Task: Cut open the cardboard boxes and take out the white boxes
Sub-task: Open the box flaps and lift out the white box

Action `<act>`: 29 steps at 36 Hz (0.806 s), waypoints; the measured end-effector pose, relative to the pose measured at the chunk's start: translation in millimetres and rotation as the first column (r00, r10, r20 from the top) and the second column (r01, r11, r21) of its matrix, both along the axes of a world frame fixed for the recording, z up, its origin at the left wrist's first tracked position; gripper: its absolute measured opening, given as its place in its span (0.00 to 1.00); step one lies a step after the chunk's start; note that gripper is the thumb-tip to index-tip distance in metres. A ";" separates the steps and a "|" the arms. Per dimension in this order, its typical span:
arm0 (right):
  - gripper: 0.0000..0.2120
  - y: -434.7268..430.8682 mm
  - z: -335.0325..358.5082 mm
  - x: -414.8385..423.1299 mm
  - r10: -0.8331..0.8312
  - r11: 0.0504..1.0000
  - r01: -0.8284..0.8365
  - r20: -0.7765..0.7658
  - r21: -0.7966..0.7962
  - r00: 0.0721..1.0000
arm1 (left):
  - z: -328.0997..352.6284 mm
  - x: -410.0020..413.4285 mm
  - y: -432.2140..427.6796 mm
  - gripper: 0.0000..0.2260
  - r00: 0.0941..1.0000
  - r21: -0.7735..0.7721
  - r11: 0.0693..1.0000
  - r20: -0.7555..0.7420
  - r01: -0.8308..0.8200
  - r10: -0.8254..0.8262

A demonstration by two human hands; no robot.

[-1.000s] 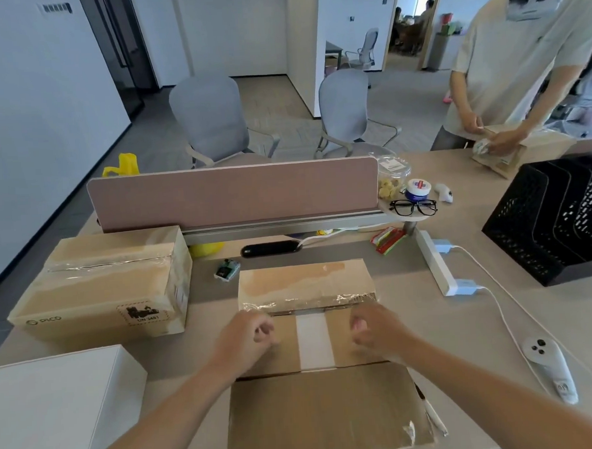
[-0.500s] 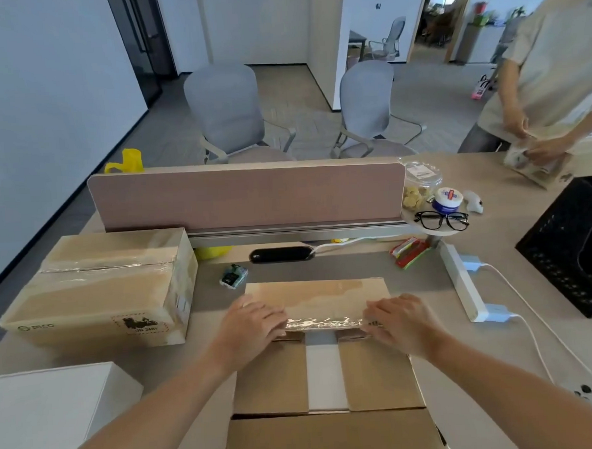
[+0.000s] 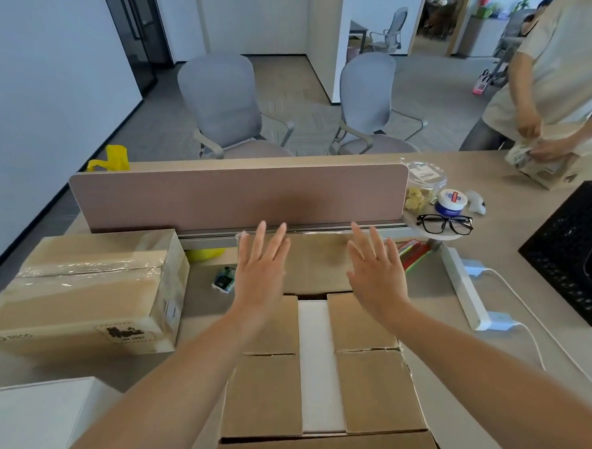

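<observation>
An opened cardboard box (image 3: 265, 394) lies on the desk right in front of me. Its far flap (image 3: 317, 264) is folded back toward the pink divider. Two inner flaps still lie flat, and a strip of the white box (image 3: 319, 364) shows between them. My left hand (image 3: 261, 274) and my right hand (image 3: 376, 271) hover flat over the far flap, fingers spread, holding nothing. A second cardboard box (image 3: 85, 290), sealed with clear tape, sits at the left. A white box (image 3: 34, 427) lies at the near left corner.
A pink divider (image 3: 238, 196) crosses the desk behind the box. Glasses (image 3: 445, 224), a jar and a tub sit at its right end. A white power strip (image 3: 462, 291) with cables and a black crate (image 3: 577, 254) are to the right. Another person (image 3: 554, 73) handles a package at far right.
The far flap has swung from nearly closed to folded back against the divider. Both hands moved forward with it and opened flat. The view tilted down and closer.
</observation>
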State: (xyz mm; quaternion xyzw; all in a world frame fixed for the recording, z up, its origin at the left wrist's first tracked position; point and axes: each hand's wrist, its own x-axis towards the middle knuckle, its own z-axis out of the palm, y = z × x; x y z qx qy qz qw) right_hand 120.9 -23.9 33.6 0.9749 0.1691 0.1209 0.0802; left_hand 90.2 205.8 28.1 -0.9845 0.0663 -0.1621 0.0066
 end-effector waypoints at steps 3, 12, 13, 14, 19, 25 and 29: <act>0.33 10.9 -19.7 -12.3 -0.209 0.957 0.267 -0.375 0.110 0.903 | -17.4 -3.2 -8.2 0.32 0.903 -0.124 0.958 -0.382 -0.258 0.194; 0.49 22.9 -37.1 -23.9 -0.275 0.860 0.478 -0.628 0.177 0.728 | -36.4 -17.4 -15.7 0.45 0.758 -0.262 0.856 -0.620 -0.445 0.204; 0.46 22.9 -36.3 -22.9 -0.278 0.857 0.485 -0.634 0.177 0.722 | -35.3 -16.3 -15.5 0.42 0.758 -0.287 0.844 -0.623 -0.453 0.194; 0.44 23.1 -35.4 -22.5 -0.283 0.856 0.488 -0.634 0.173 0.720 | -34.8 -15.9 -15.4 0.40 0.758 -0.307 0.833 -0.624 -0.460 0.189; 0.38 27.4 -27.6 -23.7 -0.295 0.878 0.459 -0.603 0.136 0.741 | -20.9 -17.4 -19.0 0.26 0.819 -0.304 0.865 -0.542 -0.400 0.188; 0.17 31.0 1.4 -21.1 0.049 0.974 0.018 -0.287 0.225 0.957 | 8.0 -9.6 -17.6 0.17 0.921 -0.382 0.917 -0.307 0.112 -0.240; 0.10 33.2 31.7 -14.9 0.200 0.971 -0.231 -0.313 -0.064 0.928 | 35.3 -4.4 -6.4 0.21 0.818 -0.270 0.929 -0.453 0.254 -0.356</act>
